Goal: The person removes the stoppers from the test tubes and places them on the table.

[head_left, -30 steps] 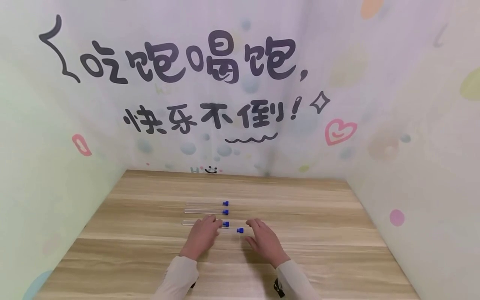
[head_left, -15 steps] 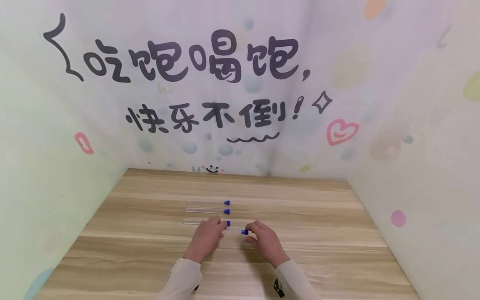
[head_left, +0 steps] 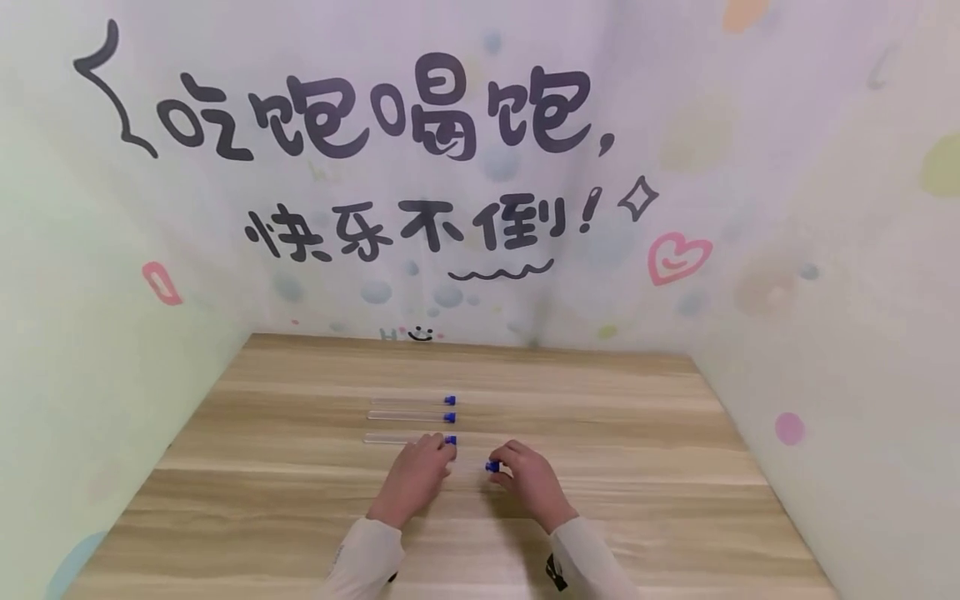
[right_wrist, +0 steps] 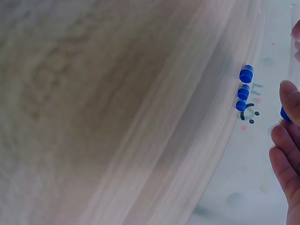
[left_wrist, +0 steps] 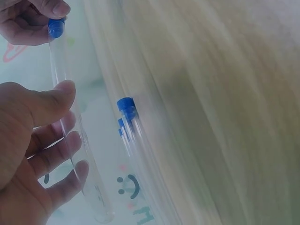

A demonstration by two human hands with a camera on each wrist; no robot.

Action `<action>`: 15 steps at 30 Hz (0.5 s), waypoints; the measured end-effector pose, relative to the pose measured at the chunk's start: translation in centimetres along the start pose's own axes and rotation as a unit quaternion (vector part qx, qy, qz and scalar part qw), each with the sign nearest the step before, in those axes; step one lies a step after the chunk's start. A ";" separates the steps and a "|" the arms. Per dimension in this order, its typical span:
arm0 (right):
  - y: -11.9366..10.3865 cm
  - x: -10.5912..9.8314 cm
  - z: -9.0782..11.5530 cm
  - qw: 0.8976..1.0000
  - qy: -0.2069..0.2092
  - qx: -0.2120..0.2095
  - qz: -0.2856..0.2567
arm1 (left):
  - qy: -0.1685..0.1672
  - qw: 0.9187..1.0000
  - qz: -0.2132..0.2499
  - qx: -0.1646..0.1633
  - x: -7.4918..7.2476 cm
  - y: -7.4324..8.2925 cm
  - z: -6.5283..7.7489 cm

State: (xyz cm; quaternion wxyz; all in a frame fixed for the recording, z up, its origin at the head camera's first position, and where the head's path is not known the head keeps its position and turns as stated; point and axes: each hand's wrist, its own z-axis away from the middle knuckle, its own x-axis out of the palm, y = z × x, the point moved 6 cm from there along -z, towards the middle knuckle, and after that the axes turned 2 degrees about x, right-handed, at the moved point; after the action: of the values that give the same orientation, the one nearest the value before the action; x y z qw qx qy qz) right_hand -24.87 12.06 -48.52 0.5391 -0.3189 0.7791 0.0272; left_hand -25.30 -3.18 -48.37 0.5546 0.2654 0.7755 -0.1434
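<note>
Three blue-capped tubes (head_left: 408,415) lie side by side on the surface (head_left: 675,500), beyond the hands toward its far edge. Nearer the front edge, the left hand (head_left: 416,473) holds a fourth tube (left_wrist: 58,61) between thumb and fingers; the right hand (head_left: 534,483) pinches its cap (left_wrist: 56,29), from which it stood apart a second ago. From the head, this tube's clear body barely shows.

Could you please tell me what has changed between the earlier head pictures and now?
The nearest tube has shifted rightward and a little lower in the head view. The right hand, at first apart from its blue cap, now pinches that cap. The left hand holds the tube's clear body. The other three capped tubes lie on the table as before.
</note>
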 end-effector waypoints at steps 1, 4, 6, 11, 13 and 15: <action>0.0 0.1 0.0 1.000 -0.003 0.001 -0.002 | -0.002 1.000 -0.001 -0.002 0.0 -0.1 0.1; -0.1 0.4 0.0 1.000 -0.010 0.010 -0.007 | -0.011 1.000 0.004 -0.008 0.1 -0.2 0.3; 0.0 0.4 0.0 1.000 -0.009 0.013 -0.010 | -0.015 1.000 0.009 -0.011 0.0 -0.3 0.2; -0.1 0.3 -0.1 1.000 -0.011 0.010 -0.008 | -0.021 1.000 0.007 -0.012 -0.2 -0.1 0.1; -0.1 0.2 0.0 1.000 -0.009 0.005 -0.004 | -0.029 1.000 0.005 -0.009 -0.2 0.1 0.1; -0.2 0.1 0.2 1.000 -0.005 0.000 -0.005 | -0.034 0.999 0.002 -0.004 -0.1 0.3 0.2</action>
State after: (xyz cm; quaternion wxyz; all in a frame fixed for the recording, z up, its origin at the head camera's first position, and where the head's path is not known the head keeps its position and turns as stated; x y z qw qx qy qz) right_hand -24.57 11.93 -48.58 0.5431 -0.3230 0.7746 0.0263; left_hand -24.91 -3.03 -48.32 0.5823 0.2596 0.7561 -0.1478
